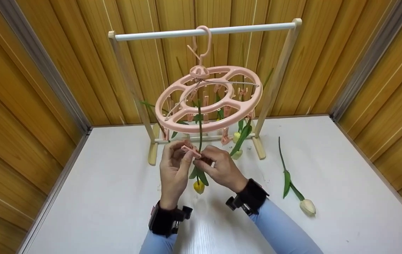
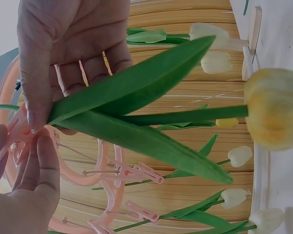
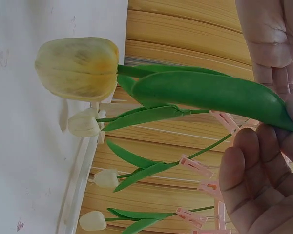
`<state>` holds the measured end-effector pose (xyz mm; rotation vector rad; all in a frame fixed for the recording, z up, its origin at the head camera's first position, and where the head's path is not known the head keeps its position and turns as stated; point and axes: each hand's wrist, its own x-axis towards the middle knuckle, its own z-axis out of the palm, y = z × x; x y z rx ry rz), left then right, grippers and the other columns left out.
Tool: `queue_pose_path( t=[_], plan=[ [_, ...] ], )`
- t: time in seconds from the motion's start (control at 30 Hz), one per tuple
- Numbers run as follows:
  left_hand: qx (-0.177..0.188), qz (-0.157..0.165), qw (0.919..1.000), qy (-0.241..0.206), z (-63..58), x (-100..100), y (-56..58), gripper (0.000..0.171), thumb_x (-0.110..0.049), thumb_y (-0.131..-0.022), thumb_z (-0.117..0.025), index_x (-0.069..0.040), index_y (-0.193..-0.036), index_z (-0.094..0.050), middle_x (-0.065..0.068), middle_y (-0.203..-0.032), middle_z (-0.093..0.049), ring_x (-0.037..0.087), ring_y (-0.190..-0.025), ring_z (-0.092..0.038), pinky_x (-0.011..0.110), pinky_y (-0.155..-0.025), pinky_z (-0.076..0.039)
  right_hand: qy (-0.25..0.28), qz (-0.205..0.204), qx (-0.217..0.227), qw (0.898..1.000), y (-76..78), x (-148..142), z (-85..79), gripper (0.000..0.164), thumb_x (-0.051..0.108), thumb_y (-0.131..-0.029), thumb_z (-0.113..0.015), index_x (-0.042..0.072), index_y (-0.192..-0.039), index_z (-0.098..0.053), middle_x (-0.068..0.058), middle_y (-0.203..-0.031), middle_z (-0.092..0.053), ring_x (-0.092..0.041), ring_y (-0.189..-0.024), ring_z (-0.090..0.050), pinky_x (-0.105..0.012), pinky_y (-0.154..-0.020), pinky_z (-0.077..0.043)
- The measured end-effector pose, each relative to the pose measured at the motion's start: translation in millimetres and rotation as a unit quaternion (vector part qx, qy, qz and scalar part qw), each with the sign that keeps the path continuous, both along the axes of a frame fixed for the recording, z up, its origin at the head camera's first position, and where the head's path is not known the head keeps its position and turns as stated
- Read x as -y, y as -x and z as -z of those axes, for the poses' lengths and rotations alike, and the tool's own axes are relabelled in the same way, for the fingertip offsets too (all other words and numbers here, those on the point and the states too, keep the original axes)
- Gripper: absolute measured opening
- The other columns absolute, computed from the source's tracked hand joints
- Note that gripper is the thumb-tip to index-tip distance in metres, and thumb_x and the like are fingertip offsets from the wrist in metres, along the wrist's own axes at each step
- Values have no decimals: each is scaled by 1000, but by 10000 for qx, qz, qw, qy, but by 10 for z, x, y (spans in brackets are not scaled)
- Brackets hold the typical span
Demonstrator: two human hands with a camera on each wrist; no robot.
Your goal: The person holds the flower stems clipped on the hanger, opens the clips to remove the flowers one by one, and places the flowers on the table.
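Note:
In the head view, my left hand (image 1: 174, 169) pinches a pink clothespin (image 1: 191, 151) between thumb and fingers, below the near rim of a round pink clip hanger (image 1: 218, 125). My right hand (image 1: 224, 169) meets it there, its curled fingers pinching the stem of a yellow artificial tulip (image 1: 199, 187) just above the leaves. The bloom points down and the stem rises in front of the hanger. In the right wrist view, the tulip's leaf (image 3: 205, 92) runs into my fingers. How the clothespin's jaws meet the stem is hidden by the fingers.
The hanger hooks over the white bar (image 1: 250, 29) of a wooden-legged rack. Several white tulips (image 3: 106, 178) hang upside down from its pink clothespins (image 2: 141, 209). A loose white tulip (image 1: 308, 207) lies on the white table (image 1: 116, 204) at right. Wood-patterned panels (image 1: 381, 116) enclose the table.

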<state>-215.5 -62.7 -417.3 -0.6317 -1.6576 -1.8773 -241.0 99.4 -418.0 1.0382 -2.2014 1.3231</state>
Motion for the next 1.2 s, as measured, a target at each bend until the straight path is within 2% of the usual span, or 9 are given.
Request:
queue_pose_path(
  t=[0.17,0.37,0.47,0.67,0.9,1.07,1.2],
  plan=[
    [342,-53,9994,-60,-20,-3,-6,50,4,-97,-65,11,-143,-44,25,-121,-60,19,-104,-67,27,-91,-55,-54,-8,116,9999,-6,-3,-11,8,11,-96,-73,4,-91,-71,-5,-82,-61,-11,-71,-58,-32,-62,-52],
    [221,-64,9996,140,-6,2,0,40,6,-97,-65,12,-135,-53,26,-116,-61,16,-101,-66,27,-91,-56,-21,-16,97,9999,-6,-5,7,6,10,-96,-72,4,-93,-72,-5,-83,-62,-11,-72,-58,-32,-62,-52],
    [220,-65,9996,180,-6,3,-2,39,7,-97,-65,13,-132,-53,27,-117,-60,15,-102,-66,27,-91,-55,13,-19,-3,10000,-2,-6,18,4,8,-96,-72,5,-93,-71,-5,-82,-61,-11,-71,-58,-34,-61,-52],
    [206,-102,9996,170,-16,5,1,36,6,-96,-67,12,-129,-54,32,-116,-59,15,-104,-65,25,-90,-54,30,-13,-234,9997,13,-2,28,4,7,-95,-72,6,-91,-71,-4,-81,-61,-12,-70,-58,-31,-60,-51],
    [78,-226,9996,168,-2,-6,3,34,8,-96,-65,13,-128,-54,27,-115,-60,14,-103,-66,24,-89,-53,-23,97,-337,9994,7,-8,20,6,7,-95,-72,6,-89,-71,-4,-80,-61,-11,-69,-57,-24,-61,-48],
    [38,-291,9994,177,7,-15,0,32,7,-97,-65,12,-127,-55,24,-113,-61,15,-101,-67,24,-88,-53,-82,142,-387,9991,7,-6,17,6,8,-95,-72,7,-90,-72,-3,-80,-61,-11,-69,-56,-27,-60,-48],
    [72,-281,9995,149,-2,-17,-9,33,7,-96,-66,12,-127,-55,23,-111,-62,16,-100,-67,24,-88,-54,-109,161,-378,9991,7,-7,19,5,8,-96,-72,7,-91,-72,-3,-80,-61,-11,-69,-55,-25,-61,-46]
  ],
)
